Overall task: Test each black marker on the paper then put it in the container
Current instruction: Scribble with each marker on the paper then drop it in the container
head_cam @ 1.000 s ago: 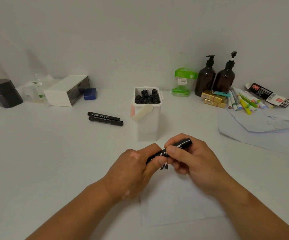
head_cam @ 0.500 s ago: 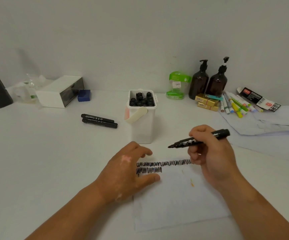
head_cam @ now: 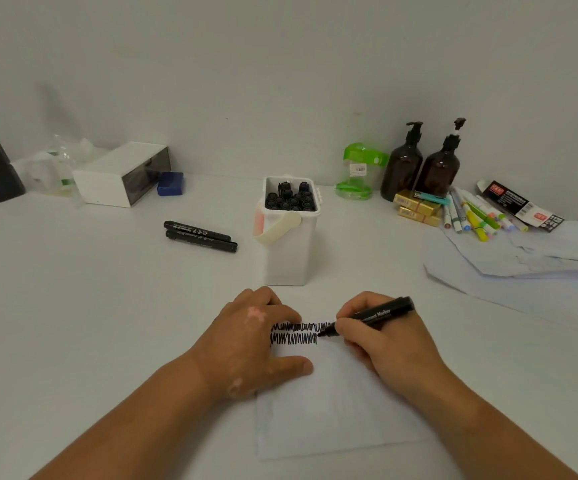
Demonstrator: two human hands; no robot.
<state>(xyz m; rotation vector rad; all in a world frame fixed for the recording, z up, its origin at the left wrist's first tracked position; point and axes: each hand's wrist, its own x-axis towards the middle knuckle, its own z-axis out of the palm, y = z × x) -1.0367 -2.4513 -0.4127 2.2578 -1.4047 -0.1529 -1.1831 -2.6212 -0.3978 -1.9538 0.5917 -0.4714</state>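
Observation:
My right hand (head_cam: 389, 341) grips an uncapped black marker (head_cam: 381, 315), its tip touching the white paper (head_cam: 329, 410) at the right end of the lower of two black zigzag lines (head_cam: 294, 333). My left hand (head_cam: 253, 344) rests on the paper's left edge, fingers curled; whether it holds the cap is hidden. A white container (head_cam: 289, 237) with a cream handle stands behind the paper, holding several black markers. Two capped black markers (head_cam: 200, 236) lie side by side on the table to its left.
Two brown pump bottles (head_cam: 421, 164), a green-lidded jar (head_cam: 362, 171), gold boxes and coloured pens (head_cam: 471, 213) crowd the back right. Loose paper sheets (head_cam: 523, 261) lie at the right. A white box (head_cam: 121, 173), blue block and black object sit at the back left.
The marker was uncapped, my hands parted, and my right hand lowered the tip from above the paper onto it. My left hand settled on the sheet's left edge.

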